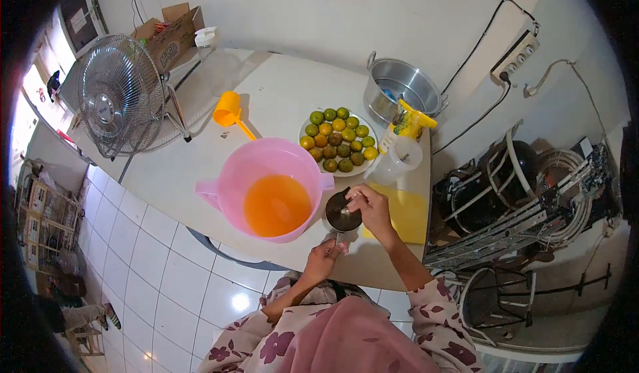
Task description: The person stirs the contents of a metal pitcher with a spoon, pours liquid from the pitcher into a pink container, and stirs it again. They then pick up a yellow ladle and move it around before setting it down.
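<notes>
My left hand [323, 260] is closed round the handle of a small metal saucepan [341, 221] at the table's front edge. The pan looks dark inside, and I cannot make out its contents. Over the pan's right side, my right hand [373, 210] has its fingers drawn together; whatever they hold is too small to name. Just left of the pan stands a pink plastic basin [229, 173] with orange liquid [276, 206] in it. Behind the pan, a white plate [363, 167] bears several green and yellowish citrus fruits [336, 137].
Right of the plate are a clear plastic container [403, 160], a yellow packet [411, 123] and a two-handled aluminium pot [406, 80]. A yellow cutting board [403, 216] lies by my right wrist. An orange dipper [228, 109] rests behind the basin. A fan [110, 103] stands left.
</notes>
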{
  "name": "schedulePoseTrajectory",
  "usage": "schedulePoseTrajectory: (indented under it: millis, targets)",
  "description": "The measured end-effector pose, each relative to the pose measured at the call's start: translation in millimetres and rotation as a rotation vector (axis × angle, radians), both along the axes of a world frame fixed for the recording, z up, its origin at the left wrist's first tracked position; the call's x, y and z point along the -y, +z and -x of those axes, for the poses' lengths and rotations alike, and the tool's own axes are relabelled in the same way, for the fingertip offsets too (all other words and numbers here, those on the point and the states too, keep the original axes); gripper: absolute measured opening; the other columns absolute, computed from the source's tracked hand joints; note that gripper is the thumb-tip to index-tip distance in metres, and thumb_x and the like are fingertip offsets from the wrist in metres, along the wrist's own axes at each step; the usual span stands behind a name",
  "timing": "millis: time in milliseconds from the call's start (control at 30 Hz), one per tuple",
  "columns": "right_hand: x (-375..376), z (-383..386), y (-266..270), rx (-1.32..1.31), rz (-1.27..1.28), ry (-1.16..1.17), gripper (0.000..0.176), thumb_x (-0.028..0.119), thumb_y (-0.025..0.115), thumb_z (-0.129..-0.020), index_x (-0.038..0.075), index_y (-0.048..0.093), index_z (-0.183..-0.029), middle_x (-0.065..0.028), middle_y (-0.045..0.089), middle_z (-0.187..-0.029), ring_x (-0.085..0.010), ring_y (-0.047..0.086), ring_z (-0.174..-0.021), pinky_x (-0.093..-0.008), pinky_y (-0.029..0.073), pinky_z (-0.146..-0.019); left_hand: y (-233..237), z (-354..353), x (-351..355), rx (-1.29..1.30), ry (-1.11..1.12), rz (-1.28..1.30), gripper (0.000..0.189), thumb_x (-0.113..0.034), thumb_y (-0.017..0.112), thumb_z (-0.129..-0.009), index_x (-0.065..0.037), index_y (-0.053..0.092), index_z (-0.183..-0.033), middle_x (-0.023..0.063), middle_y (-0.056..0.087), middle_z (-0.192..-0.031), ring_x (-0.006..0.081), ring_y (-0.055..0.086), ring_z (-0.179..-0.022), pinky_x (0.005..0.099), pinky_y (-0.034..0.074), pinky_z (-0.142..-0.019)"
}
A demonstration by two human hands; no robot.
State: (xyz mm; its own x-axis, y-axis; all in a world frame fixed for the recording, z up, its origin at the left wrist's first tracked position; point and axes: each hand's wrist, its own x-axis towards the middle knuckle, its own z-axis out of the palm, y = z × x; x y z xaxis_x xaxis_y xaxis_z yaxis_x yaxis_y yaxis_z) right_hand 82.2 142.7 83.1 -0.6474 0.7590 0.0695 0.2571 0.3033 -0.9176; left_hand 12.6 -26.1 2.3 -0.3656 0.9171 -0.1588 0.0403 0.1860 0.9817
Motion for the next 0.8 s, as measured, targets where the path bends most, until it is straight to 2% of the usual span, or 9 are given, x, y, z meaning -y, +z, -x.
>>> schedulePoseTrajectory:
  millis: [67,233,367,433,567,633,733,767,800]
  targets:
    - [-2,-2,-6,-0.111,-0.016,-0.009,0.015,0.011,0.050,-0.094,-0.001,0.059,-0.098,-0.0123,0.067,-0.089,-0.0204,0.067,-0.069,-0.0318,0.053,-0.064,0,1,0,-0.019,-0.019,0.019,0.033,-0.033,0.052,-0.095,-0.004,0.064,-0.088,0.0123,0.067,-0.088,0.0241,0.065,-0.084,0.0325,0.047,-0.078]
    - [-6,-8,1,0.056,-0.475,-0.056,0.015,0.011,0.051,-0.093,0.000,0.059,-0.098,-0.0122,0.067,-0.085,-0.0193,0.067,-0.070,-0.0307,0.053,-0.064,1,1,0,-0.012,-0.019,0.026,0.034,-0.034,0.051,-0.095,-0.004,0.064,-0.089,0.0130,0.067,-0.088,0.0252,0.064,-0.084,0.0332,0.047,-0.078]
    - [-2,-4,0,0.122,-0.249,-0.023,0.015,0.011,0.051,-0.093,0.000,0.059,-0.097,-0.0126,0.066,-0.084,-0.0206,0.068,-0.073,-0.0317,0.052,-0.066,6,3,0,-0.035,-0.039,0.069,0.034,-0.035,0.051,-0.095,-0.004,0.064,-0.089,0.0140,0.067,-0.089,0.0261,0.064,-0.085,0.0338,0.047,-0.076]
    - [1,-1,3,0.035,0.058,-0.019,0.015,0.011,0.050,-0.093,0.000,0.060,-0.096,-0.0132,0.066,-0.084,-0.0236,0.067,-0.077,-0.0338,0.051,-0.067,6,2,0,-0.026,-0.033,0.043,0.034,-0.035,0.052,-0.095,-0.004,0.064,-0.089,0.0142,0.066,-0.089,0.0263,0.064,-0.084,0.0339,0.047,-0.076]
    - [0,1,5,-0.069,-0.044,-0.082,0.014,0.011,0.050,-0.093,0.000,0.059,-0.095,-0.0124,0.065,-0.081,-0.0233,0.066,-0.073,-0.0340,0.051,-0.066,6,2,0,-0.006,-0.017,0.027,0.033,-0.034,0.052,-0.095,-0.004,0.065,-0.089,0.0147,0.066,-0.088,0.0272,0.064,-0.083,0.0340,0.047,-0.076]
    - [-2,-3,12,0.069,-0.326,-0.093,0.014,0.012,0.050,-0.093,0.001,0.059,-0.094,-0.0106,0.065,-0.078,-0.0196,0.066,-0.067,-0.0319,0.052,-0.063,0,1,0,-0.009,-0.009,0.025,0.032,-0.034,0.052,-0.094,-0.004,0.065,-0.089,0.0148,0.066,-0.087,0.0273,0.064,-0.082,0.0342,0.047,-0.075]
    - [-4,-3,5,0.087,-0.434,-0.051,0.015,0.012,0.050,-0.094,0.001,0.059,-0.093,-0.0091,0.065,-0.078,-0.0176,0.065,-0.065,-0.0306,0.052,-0.063,-10,0,-2,-0.021,-0.001,0.015,0.031,-0.033,0.053,-0.094,-0.005,0.065,-0.090,0.0153,0.065,-0.087,0.0277,0.063,-0.080,0.0346,0.047,-0.074]
    - [-3,-4,4,0.088,-0.433,-0.052,0.015,0.012,0.050,-0.094,0.001,0.059,-0.093,-0.0091,0.065,-0.078,-0.0176,0.065,-0.065,-0.0306,0.052,-0.063,-13,0,-2,-0.032,0.000,0.007,0.031,-0.033,0.053,-0.094,-0.005,0.065,-0.090,0.0157,0.065,-0.086,0.0280,0.063,-0.080,0.0348,0.047,-0.074]
    - [2,-2,13,0.109,-0.233,-0.036,0.014,0.012,0.050,-0.094,0.001,0.059,-0.093,-0.0092,0.065,-0.080,-0.0182,0.065,-0.067,-0.0309,0.052,-0.064,-12,0,-2,-0.032,-0.001,0.006,0.031,-0.033,0.053,-0.094,-0.005,0.065,-0.090,0.0157,0.065,-0.086,0.0280,0.063,-0.080,0.0348,0.047,-0.074]
